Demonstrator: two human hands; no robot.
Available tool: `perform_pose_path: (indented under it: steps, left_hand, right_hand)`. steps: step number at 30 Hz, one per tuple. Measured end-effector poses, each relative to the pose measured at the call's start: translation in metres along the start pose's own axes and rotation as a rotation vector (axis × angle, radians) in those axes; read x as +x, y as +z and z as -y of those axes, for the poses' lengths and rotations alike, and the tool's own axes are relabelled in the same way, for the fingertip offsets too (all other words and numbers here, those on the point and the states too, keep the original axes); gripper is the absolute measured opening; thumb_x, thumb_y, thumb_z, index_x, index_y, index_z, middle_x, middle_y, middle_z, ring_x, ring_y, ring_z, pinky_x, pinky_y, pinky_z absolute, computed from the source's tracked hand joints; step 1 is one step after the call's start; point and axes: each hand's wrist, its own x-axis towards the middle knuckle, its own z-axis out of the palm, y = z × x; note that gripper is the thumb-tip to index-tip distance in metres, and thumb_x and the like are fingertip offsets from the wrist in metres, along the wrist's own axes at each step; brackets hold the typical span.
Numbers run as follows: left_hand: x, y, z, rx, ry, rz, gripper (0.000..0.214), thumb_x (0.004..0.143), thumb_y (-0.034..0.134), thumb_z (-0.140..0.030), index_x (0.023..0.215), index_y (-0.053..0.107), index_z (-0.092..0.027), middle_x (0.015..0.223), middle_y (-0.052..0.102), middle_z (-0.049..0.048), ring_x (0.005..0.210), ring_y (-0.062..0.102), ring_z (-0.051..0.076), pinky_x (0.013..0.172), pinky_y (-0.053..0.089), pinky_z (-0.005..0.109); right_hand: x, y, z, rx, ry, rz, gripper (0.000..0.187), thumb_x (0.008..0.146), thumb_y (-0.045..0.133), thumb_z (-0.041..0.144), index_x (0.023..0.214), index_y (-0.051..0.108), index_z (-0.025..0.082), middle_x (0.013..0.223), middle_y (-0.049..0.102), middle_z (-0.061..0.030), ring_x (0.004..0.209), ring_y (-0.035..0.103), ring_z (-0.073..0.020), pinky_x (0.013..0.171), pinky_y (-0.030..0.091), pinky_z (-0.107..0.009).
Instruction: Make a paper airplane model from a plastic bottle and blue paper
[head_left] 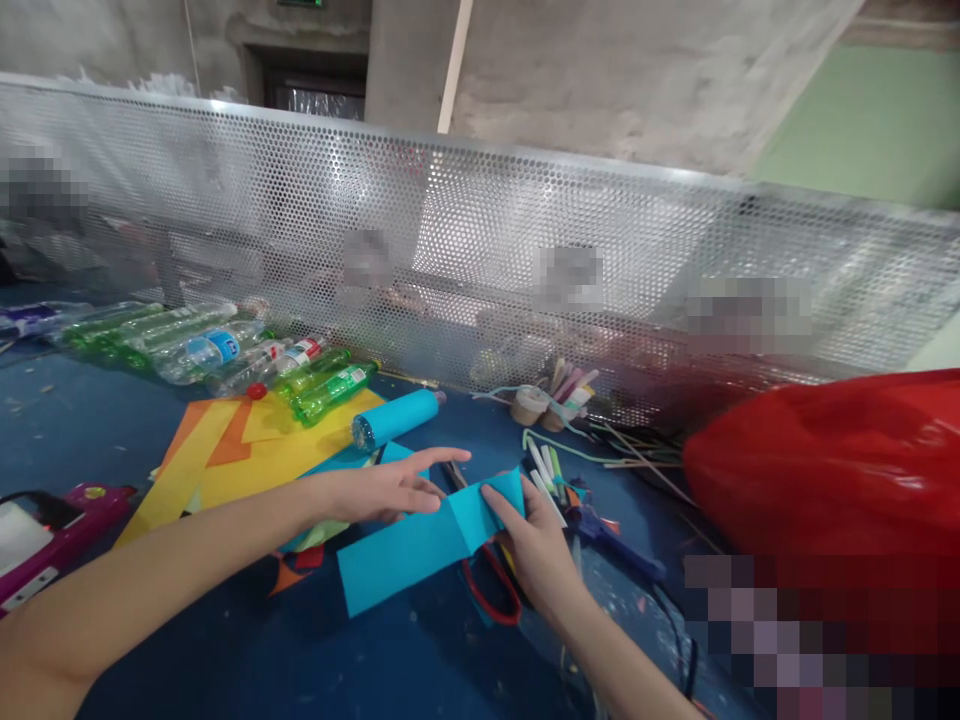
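Observation:
A folded strip of blue paper is pinched at its right end by my right hand, thumb on top. A crease crosses the strip near its middle. My left hand is at the strip's upper edge, index finger stretched out and fingers apart; whether it touches the paper I cannot tell. Scissors with red handles lie partly hidden beneath the strip. Behind the hands lies a plastic bottle wrapped in blue paper.
Green and clear bottles lie at the back left, near yellow paper. A blue glue gun and a red plastic bag are to the right. A magenta power strip sits at left. A perforated metal screen stands behind.

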Motion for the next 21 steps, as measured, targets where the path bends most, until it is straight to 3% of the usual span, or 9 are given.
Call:
perform_pose_path:
  steps: [4,7,10,12,16,21]
  left_hand:
    - [-0.002,0.006,-0.005,0.184,0.081,0.045,0.055,0.076,0.067,-0.030,0.127,0.047,-0.036,0.120,0.053,0.0018,0.098,0.051,0.017,0.082,0.040,0.029]
    - [0.001,0.004,-0.001,0.219,0.064,0.029,0.049,0.076,0.064,-0.026,0.124,0.053,-0.031,0.108,0.060,0.0013,0.088,0.055,0.016,0.078,0.042,0.028]
    - [0.006,-0.005,0.005,0.172,0.028,-0.057,0.054,0.073,0.064,-0.021,0.126,0.052,-0.030,0.103,0.062,0.0009,0.075,0.055,0.012,0.068,0.043,0.025]
    - [0.009,-0.013,0.009,0.142,0.030,-0.122,0.057,0.072,0.065,-0.021,0.127,0.051,-0.029,0.105,0.062,0.0019,0.071,0.055,0.011,0.064,0.042,0.024]
    - [0.012,-0.026,0.013,0.080,0.078,-0.251,0.062,0.071,0.067,-0.021,0.130,0.049,-0.026,0.122,0.057,0.0071,0.094,0.058,0.020,0.077,0.045,0.031]
    - [0.011,-0.032,0.010,0.139,0.063,-0.373,0.065,0.068,0.068,-0.017,0.129,0.049,-0.028,0.144,0.037,0.0035,0.131,0.032,0.027,0.106,0.025,0.041]
  right_hand:
    - [0.001,-0.002,0.002,-0.134,-0.008,0.018,0.034,0.072,0.068,0.044,0.089,0.051,0.021,0.065,0.053,0.0046,0.055,0.050,-0.0136,0.050,0.046,-0.025]
    - [0.006,-0.008,0.005,-0.303,-0.058,-0.026,0.037,0.078,0.055,0.054,0.092,0.050,0.021,0.072,0.057,0.0008,0.061,0.054,-0.0169,0.054,0.046,-0.027]
    - [0.012,-0.018,0.006,-0.748,-0.185,-0.039,0.038,0.086,0.038,0.056,0.083,0.050,0.021,0.065,0.056,-0.0003,0.061,0.055,-0.0189,0.057,0.042,-0.029]
    - [0.012,-0.023,0.005,-1.138,-0.204,-0.016,0.037,0.084,0.040,0.056,0.076,0.049,0.021,0.059,0.055,-0.0012,0.059,0.056,-0.0209,0.055,0.038,-0.030]
    - [0.002,-0.018,0.007,-1.605,-0.038,0.077,0.043,0.082,0.043,0.059,0.076,0.052,0.018,0.069,0.064,-0.0113,0.067,0.063,-0.0296,0.054,0.037,-0.032]
    - [-0.010,-0.009,0.018,-1.734,0.104,0.193,0.034,0.088,0.040,0.044,0.092,0.054,0.013,0.084,0.067,-0.0162,0.081,0.066,-0.0329,0.060,0.042,-0.034]
